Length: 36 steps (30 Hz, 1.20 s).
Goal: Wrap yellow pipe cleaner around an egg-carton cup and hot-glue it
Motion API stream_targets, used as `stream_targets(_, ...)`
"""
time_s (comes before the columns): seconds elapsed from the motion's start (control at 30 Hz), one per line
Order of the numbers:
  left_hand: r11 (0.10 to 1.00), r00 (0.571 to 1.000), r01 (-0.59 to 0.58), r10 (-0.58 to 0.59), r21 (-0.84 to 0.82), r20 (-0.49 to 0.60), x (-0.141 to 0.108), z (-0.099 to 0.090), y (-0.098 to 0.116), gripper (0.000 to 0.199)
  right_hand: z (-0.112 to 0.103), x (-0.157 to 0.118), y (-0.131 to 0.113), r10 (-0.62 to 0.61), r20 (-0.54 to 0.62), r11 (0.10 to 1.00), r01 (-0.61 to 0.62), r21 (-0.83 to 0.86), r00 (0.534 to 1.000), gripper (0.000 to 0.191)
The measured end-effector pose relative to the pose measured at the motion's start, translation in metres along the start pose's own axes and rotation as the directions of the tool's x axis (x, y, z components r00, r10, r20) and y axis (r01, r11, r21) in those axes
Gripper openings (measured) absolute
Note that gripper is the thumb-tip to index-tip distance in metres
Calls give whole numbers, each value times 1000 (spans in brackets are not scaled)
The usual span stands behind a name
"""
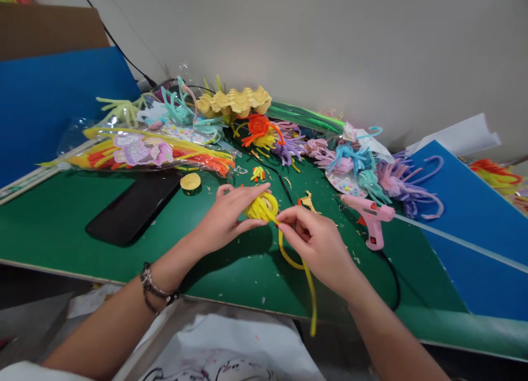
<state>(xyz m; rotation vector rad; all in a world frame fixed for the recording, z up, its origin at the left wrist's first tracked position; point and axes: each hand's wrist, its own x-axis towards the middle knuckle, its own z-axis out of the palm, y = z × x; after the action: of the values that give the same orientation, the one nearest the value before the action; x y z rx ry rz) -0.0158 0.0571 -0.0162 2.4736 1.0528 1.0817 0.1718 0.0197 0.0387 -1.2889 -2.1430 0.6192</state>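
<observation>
My left hand (231,213) grips a rounded piece wrapped in yellow pipe cleaner (258,209), thumb below and fingers above. A paler core shows at its right side. With thumb and fingertips pinched, my right hand (315,241) holds the yellow pipe cleaner strand (311,298) just right of the wrapped piece. The strand's loose end loops below the hand and hangs toward the table's front edge. A small cluster of yellow and orange pipe cleaner bits (258,174) lies just beyond my left hand.
A pink glue gun (373,219) with a black cord lies at right. A black phone (134,208) and a pale cup piece (190,182) are at left. Behind are bagged pipe cleaners (165,150), an egg carton (235,100) and colourful pipe cleaner bundles (350,158).
</observation>
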Motion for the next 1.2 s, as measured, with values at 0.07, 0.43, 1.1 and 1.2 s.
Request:
stream_targets(0.07, 999, 1000, 24, -24, -30, 2, 0, -1, 1, 51, 3, -1, 0, -26, -36, 1000, 25, -19, 999, 7)
stream_targets(0.43, 906, 978, 174, -204, -385, -38, 2, -1, 5, 36, 12, -1, 2, -212, -136, 973, 196, -124, 968, 10)
stream_targets(1.1, 386, 838, 276, -545, -880, 24, 13, 7, 20, 40, 42, 1, 15, -545, -363, 807, 357, -469, 756, 34)
stream_targets(1.2, 248, 775, 269, -629, -931, 57, 16, 6, 25, 46, 43, 1, 11, -512, -343, 824, 337, -455, 787, 45)
